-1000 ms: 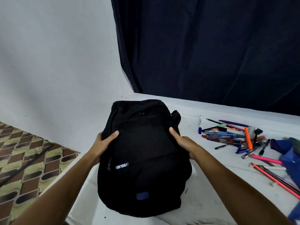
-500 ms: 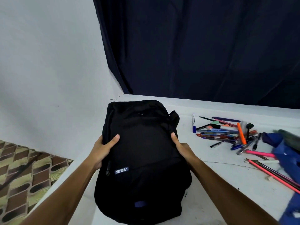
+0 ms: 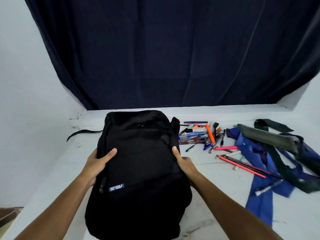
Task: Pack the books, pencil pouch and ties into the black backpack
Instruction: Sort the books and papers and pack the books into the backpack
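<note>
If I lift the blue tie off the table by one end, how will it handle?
Probably floppy: the blue tie lies crumpled and folded flat on the table. Likely light, being thin cloth. It may snag, since black straps cross over it and pencils lie against its edge.

two bare forearms in frame, entering from the near edge, one each side. left hand (image 3: 97, 164) and right hand (image 3: 184, 162) both bare: no gloves, rings, watch or wristbands visible. no sleeve showing on either arm up to the frame edge, so any sleeve ends above the forearm. left thumb nail short and plain, right thumb nail the same. no markings, tape or cables on either arm. right hand's fingers mostly hidden, so can't tell anything about them. rest of the person out of view.
</note>
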Demonstrator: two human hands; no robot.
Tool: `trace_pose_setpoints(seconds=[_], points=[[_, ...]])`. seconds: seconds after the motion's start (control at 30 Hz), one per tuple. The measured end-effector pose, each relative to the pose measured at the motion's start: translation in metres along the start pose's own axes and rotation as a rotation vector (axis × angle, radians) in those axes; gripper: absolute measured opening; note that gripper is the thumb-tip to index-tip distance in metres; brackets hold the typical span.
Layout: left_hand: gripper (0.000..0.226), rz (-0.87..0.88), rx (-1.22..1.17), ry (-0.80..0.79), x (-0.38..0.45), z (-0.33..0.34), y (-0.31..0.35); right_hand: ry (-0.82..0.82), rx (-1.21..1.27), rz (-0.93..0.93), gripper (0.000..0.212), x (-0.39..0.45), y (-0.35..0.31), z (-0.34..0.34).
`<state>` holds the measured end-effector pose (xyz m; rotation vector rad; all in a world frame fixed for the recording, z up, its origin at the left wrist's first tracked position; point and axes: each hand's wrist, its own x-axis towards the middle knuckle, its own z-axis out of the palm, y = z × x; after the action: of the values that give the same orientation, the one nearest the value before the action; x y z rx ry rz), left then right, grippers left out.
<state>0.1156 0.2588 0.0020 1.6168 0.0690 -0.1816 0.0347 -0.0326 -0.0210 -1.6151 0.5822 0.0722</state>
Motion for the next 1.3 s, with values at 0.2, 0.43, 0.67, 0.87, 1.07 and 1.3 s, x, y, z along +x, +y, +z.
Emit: trace_pose_setpoints(seconds=[0.2,0.43,0.67,0.87,1.07,1.3], points=[[0.048,0.024,0.067,-0.017,0.000,-0.003,0.000,0.055,0.014,-0.008,0.072,-0.008,0.001,-0.001],[0.078,0.007,0.195,0.008,0.004,-0.015,0.009,0.085,-0.073,-0.005,0.085,-0.005,0.000,-0.005],[0.104,0.409,0.592,0.151,0.015,-0.004,0.034,0.165,-0.113,-0.162,0.090,-0.001,-0.010,-0.010],[0.106,0.667,1.091,-0.117,0.006,0.046,0.044,0.050,-0.044,-0.266,0.061,-0.010,-0.022,0.007],[0.118,0.620,1.270,-0.185,0.018,0.035,0.023,-0.024,-0.041,-0.189,0.067,-0.007,-0.021,0.008],[0.114,0.637,1.232,-0.179,0.020,0.024,0.018,-0.034,0.006,-0.145,0.077,-0.006,-0.017,0.025]])
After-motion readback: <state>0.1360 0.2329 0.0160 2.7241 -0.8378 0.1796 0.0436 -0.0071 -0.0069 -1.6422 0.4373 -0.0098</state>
